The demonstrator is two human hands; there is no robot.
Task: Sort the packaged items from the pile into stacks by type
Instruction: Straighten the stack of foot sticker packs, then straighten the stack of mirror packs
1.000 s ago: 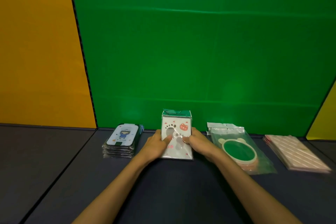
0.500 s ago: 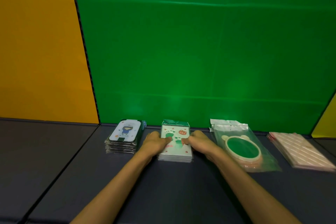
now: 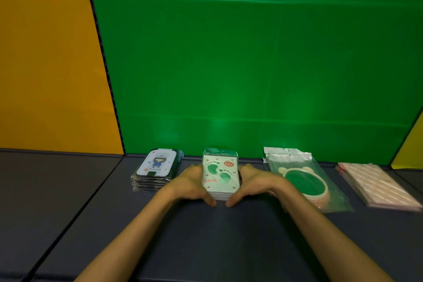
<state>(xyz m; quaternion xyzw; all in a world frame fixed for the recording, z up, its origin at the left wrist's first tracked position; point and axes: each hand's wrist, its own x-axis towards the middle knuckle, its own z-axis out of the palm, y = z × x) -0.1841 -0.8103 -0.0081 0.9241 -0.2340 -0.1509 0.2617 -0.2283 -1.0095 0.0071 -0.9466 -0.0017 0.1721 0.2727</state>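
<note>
Two bare hands frame a stack of footprint packets (image 3: 220, 176) at the back of a dark mat (image 3: 206, 240), close to the green backdrop (image 3: 251, 64). The left hand (image 3: 191, 184) presses against the stack's left side and the right hand (image 3: 254, 183) against its right side, thumbs curled round the near corners w/ tips nearly meeting in front; fingers wrap the stack's sides, clamped on it. The top packet shows green footprints and a small red figure on white, lying flat and square on those below.

Left of the footprint stack, near but apart: a pile of cartoon-figure packets (image 3: 158, 168), several deep. Right of the stack, just beyond the right wrist: clear bags w/ a round green item (image 3: 304, 181), bags overlapping; count not clear. Farthest right of the stack, well apart: pink striped packets (image 3: 375, 186), fanned slightly. An orange panel (image 3: 45, 52) stands left of the backdrop, a yellow one (image 3: 412, 144) at far right.
</note>
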